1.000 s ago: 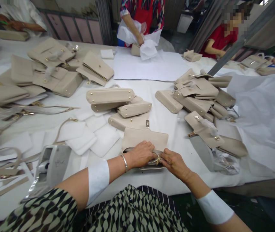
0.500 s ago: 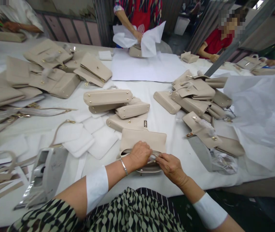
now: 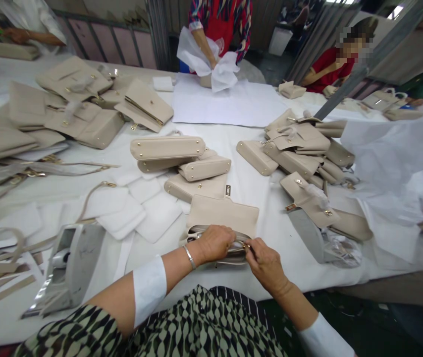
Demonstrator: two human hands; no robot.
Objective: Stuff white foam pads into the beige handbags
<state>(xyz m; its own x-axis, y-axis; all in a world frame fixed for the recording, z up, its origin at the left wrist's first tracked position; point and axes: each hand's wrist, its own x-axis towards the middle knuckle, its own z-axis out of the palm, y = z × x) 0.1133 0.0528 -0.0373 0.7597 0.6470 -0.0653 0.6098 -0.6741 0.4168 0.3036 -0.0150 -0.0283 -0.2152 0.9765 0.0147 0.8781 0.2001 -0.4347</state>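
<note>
A beige leather handbag (image 3: 222, 213) lies in front of me with its flap spread away from me on the white table. My left hand (image 3: 214, 244) is closed over the bag's near edge and a strap wrapped in shiny clear plastic (image 3: 234, 243). My right hand (image 3: 265, 265) is next to it, its fingertips pinching a small gold fitting (image 3: 247, 246) at the bag's edge. The hands nearly touch. They hide most of the bag's near side.
Several beige bags (image 3: 204, 168) lie just beyond the hands on white foam pads (image 3: 133, 210). Larger piles of bags stand left (image 3: 85, 119) and right (image 3: 296, 148). A silver-grey plastic-covered piece (image 3: 72, 267) sits near my left arm. A co-worker wraps a bag in white paper (image 3: 219, 72) across the table.
My right hand's fingertips have moved onto the gold fitting, and my left hand has shifted along the strap. A co-worker's hand has come into view at the right edge.
</note>
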